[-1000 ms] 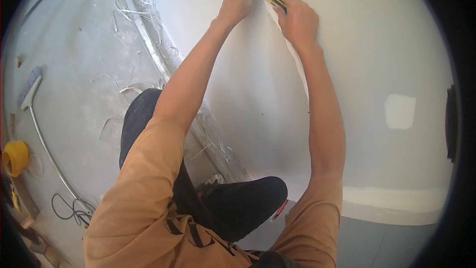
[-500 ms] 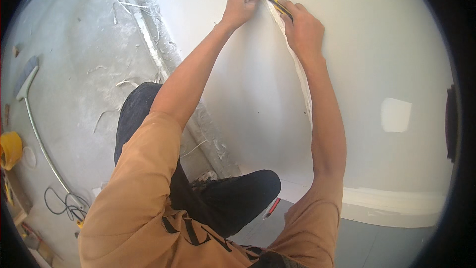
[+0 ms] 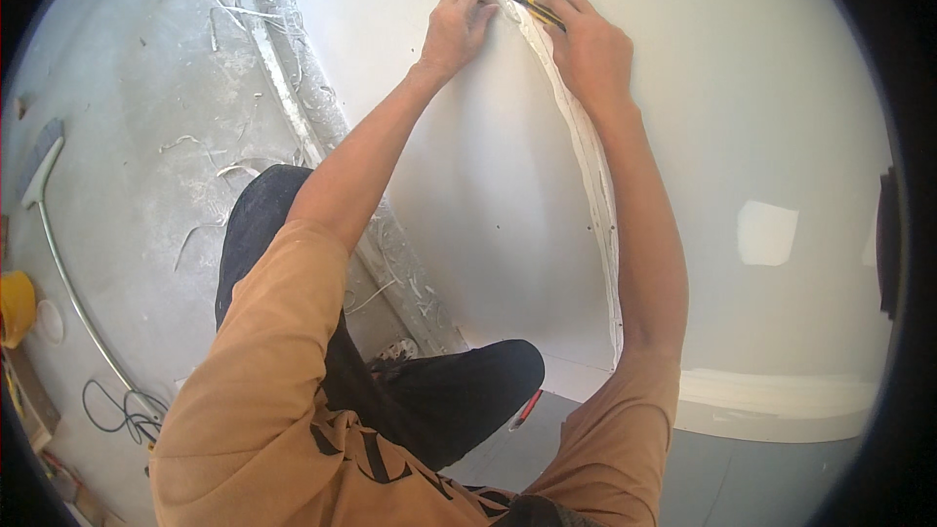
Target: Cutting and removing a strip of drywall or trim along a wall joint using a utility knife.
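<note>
Near the top of the view, my right hand is closed round a yellow and black utility knife, its tip on a rough white strip that runs down a pale board. Just left of the tip, my left hand has its fingers curled at the strip's edge; what they hold, if anything, is too small to make out.
A dusty floor lies left, with a metal rail, white shavings, a broom, a black cord and a yellow container. A red tool lies by my dark-trousered knee.
My left hand has moved down and left, a little away from the knife's tip. The knife has shifted slightly left, and more of the rough strip shows below my hands.
</note>
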The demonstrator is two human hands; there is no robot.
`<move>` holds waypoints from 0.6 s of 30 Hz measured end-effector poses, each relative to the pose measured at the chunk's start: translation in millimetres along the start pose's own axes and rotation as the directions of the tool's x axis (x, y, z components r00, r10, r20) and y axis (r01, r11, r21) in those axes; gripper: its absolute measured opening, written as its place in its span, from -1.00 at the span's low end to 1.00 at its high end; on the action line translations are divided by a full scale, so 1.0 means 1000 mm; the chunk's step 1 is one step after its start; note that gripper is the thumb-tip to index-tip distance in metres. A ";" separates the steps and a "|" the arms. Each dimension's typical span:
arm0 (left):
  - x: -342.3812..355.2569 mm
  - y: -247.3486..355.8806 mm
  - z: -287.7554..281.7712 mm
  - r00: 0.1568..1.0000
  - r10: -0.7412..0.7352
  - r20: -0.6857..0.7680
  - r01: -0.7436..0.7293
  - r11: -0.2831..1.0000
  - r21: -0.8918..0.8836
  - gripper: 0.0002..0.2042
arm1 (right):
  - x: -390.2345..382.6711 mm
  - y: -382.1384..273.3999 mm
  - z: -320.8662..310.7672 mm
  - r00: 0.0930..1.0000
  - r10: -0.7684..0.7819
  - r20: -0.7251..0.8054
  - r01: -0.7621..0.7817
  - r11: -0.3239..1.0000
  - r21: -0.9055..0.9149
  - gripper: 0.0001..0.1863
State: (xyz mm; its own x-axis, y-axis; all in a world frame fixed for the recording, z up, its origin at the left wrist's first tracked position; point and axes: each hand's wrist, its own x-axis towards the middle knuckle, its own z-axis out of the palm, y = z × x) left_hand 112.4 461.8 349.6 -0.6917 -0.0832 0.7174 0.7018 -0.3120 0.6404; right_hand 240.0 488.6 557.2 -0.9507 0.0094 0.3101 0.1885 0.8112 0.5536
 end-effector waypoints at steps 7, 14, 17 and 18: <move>0.004 -0.007 -0.005 0.998 -0.064 0.012 0.065 0.991 -0.115 -0.91 | -0.001 0.000 -0.001 1.000 -0.003 -0.030 0.006 0.996 0.084 -0.69; 0.006 -0.002 -0.002 0.990 -0.111 -0.088 0.094 0.979 -0.180 -0.88 | 0.001 -0.002 0.001 0.997 -0.011 -0.075 0.017 0.996 0.085 -0.71; 0.008 -0.001 -0.002 0.987 -0.142 -0.076 0.125 0.972 -0.199 -0.85 | 0.001 -0.003 -0.002 0.999 0.009 -0.040 -0.006 0.997 0.078 -0.72; 0.009 -0.001 -0.002 0.983 -0.150 -0.102 0.127 0.971 -0.205 -0.84 | 0.002 -0.005 -0.002 0.999 0.008 -0.037 -0.005 0.997 0.079 -0.72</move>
State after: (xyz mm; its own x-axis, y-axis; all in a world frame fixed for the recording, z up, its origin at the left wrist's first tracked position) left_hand 105.2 459.1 354.8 -0.8029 -0.1310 0.5815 0.5583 -0.5071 0.6566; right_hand 238.1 483.6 556.4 -0.9393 -0.0056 0.3430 0.1734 0.8550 0.4889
